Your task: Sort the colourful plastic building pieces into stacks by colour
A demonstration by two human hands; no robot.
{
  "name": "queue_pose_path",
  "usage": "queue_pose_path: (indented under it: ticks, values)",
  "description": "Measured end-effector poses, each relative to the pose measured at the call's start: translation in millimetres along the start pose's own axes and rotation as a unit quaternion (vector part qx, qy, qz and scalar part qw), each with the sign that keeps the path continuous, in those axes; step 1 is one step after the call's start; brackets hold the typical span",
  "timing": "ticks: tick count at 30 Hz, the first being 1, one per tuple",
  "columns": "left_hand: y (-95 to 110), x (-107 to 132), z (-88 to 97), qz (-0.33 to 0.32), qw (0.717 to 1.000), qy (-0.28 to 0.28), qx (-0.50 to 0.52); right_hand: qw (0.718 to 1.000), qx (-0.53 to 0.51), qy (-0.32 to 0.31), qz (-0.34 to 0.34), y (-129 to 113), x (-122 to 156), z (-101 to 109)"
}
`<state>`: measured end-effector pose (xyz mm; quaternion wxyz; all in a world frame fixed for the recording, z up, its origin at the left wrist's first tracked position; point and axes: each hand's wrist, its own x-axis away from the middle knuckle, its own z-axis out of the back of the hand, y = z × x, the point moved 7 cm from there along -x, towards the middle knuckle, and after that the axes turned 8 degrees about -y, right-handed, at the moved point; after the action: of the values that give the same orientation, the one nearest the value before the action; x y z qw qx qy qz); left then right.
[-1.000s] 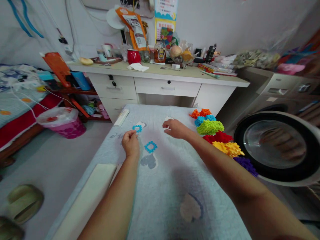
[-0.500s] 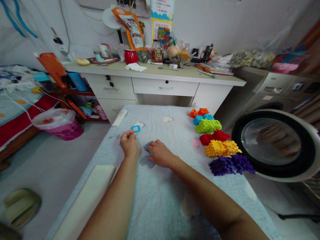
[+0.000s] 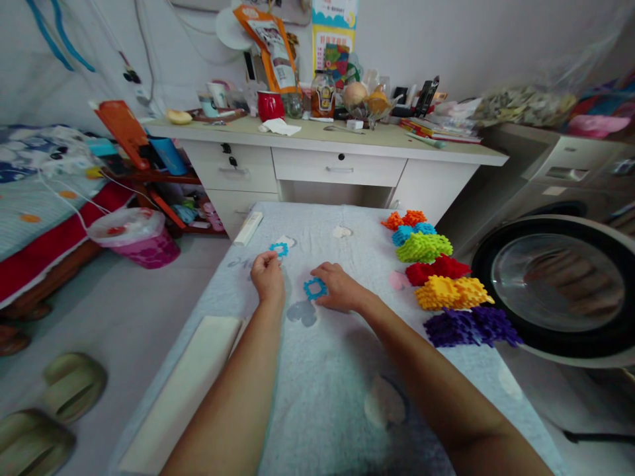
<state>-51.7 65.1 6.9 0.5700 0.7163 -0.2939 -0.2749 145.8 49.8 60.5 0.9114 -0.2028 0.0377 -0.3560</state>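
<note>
My left hand (image 3: 268, 276) pinches the near edge of a small blue toothed square frame (image 3: 278, 249), which tilts up a little above the cloth. A second blue toothed square frame (image 3: 315, 288) lies on the table to the right and nearer to me. Beside it is my right hand (image 3: 338, 285), fingers apart and curved about the frame's right side; whether a fingertip still touches it I cannot tell. Rows of like pieces stand at the table's right side: orange (image 3: 404, 219), blue (image 3: 414, 233), green (image 3: 424, 247), red (image 3: 437, 269), yellow (image 3: 454, 293) and purple (image 3: 471, 326).
A pale cloth (image 3: 342, 383) covers the table. Along its left edge lie a long white box (image 3: 186, 390) and a small white box (image 3: 249, 229). A washing machine door (image 3: 558, 291) hangs open at the right. Behind stands a cluttered desk (image 3: 342, 142).
My right hand has drawn back to the right, uncovering the blue frame it was over. My left hand still holds its blue frame. The whole view has shifted slightly.
</note>
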Motion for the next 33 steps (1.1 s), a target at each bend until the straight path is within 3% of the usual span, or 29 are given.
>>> queue_pose_path:
  ticks: [5, 8, 12, 16, 21, 23, 29, 33]
  values:
    - [-2, -1, 1.4, -0.005, 1.0, 0.003, -0.01, 0.996, 0.043, -0.07, 0.021, -9, -13, -6]
    - [-3, -2, 2.1, -0.008, 1.0, 0.003, -0.012, 0.995, 0.001, -0.094, 0.017, -7, -15, 2]
    - [-4, -3, 2.1, -0.004, 1.0, 0.001, -0.014, 0.991, -0.099, -0.092, -0.016, 11, -10, 14]
    - [-4, -3, 1.8, -0.002, 1.0, -0.004, -0.021, 0.982, -0.136, -0.101, -0.088, 35, -6, 10]
    - [-3, -2, 1.1, -0.004, 1.0, -0.005, -0.017, 0.984, 0.016, 0.007, -0.177, 50, 0, 20]
    - [-3, -2, 0.4, 0.0, 1.0, -0.005, -0.018, 0.983, 0.05, 0.024, -0.174, 45, 2, 24]
    - [0, 0, 0.0, -0.004, 0.999, -0.004, -0.033, 0.983, 0.107, -0.083, -0.128, 22, -4, 21]
    - [0, -1, 0.0, -0.005, 0.999, -0.005, -0.036, 0.981, 0.124, -0.091, -0.121, 21, -11, 24]
